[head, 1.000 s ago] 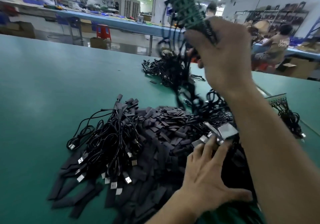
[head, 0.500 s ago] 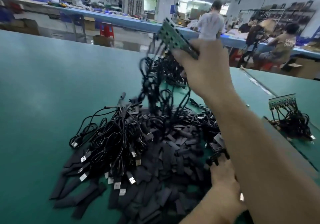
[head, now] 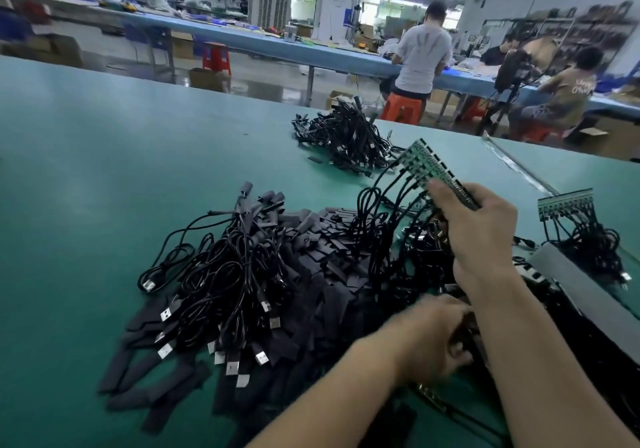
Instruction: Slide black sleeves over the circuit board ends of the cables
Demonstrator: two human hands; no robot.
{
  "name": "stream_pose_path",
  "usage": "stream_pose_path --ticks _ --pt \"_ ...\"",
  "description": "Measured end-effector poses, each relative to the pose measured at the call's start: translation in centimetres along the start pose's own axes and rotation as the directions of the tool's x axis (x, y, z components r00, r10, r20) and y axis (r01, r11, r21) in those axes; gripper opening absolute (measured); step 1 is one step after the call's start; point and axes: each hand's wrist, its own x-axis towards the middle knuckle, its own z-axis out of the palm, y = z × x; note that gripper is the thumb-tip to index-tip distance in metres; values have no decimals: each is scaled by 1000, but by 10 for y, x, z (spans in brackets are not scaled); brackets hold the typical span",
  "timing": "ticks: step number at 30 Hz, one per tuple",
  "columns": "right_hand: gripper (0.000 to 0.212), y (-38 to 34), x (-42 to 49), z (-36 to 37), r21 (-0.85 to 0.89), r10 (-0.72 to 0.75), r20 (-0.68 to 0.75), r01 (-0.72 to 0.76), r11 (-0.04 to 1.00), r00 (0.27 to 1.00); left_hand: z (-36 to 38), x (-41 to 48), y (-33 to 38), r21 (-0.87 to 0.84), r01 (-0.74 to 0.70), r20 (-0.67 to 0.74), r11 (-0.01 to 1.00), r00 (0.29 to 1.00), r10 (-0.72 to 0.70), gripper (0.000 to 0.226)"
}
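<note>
My right hand (head: pixel 479 236) grips a green circuit board strip (head: pixel 429 167) with several black cables (head: pixel 384 212) hanging from it, just above the table. Below it, my left hand (head: pixel 433 336) has its fingers curled into the cable ends under my right forearm; what it holds is hidden. A heap of flat black sleeves (head: pixel 311 274) lies in front of me, mixed with a bundle of black USB cables (head: pixel 214 274).
A second green board strip with cables (head: pixel 568 205) lies at the right. Another cable pile (head: pixel 346 139) sits farther back on the green table (head: pixel 104 170). A grey strip (head: pixel 581 288) lies at right. People work at a far bench.
My right hand has lowered the board strip from high up to just above the table, to the right. My left hand has curled into the cable ends.
</note>
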Motion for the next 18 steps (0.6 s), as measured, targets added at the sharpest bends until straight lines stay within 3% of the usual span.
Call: stream_pose_path --ticks 2,4,7,9,11,14,15,18 --pt "19 6 0 -2 151 88 -5 -87 985 996 -29 -5 -15 5 100 31 995 995 -100 36" --pt "18 10 -3 -3 203 134 0 -131 971 991 -44 -8 -27 -61 183 -55 981 981 -187 38" --pt "13 15 -6 -8 207 116 -7 -112 972 993 -51 -21 -21 -34 183 -216 983 959 -186 27" --pt "10 13 -8 -13 194 100 -21 -94 976 995 -62 -26 -27 -32 211 -395 977 896 -206 22" --pt "14 9 -10 -21 219 92 -11 -88 972 996 -69 -31 -31 -112 238 -568 965 782 -258 20" --pt "12 -3 -17 -31 217 41 155 -75 973 987 -87 -36 -32 -306 -9 -789 952 561 -249 10" --pt "18 -6 -18 -32 174 32 206 -69 982 978 -94 -36 -34 -341 -107 -812 934 534 -235 14" --pt "32 -13 -20 -32 -48 22 337 -6 999 941 -112 -37 -34 -355 -229 -781 906 605 -153 10"
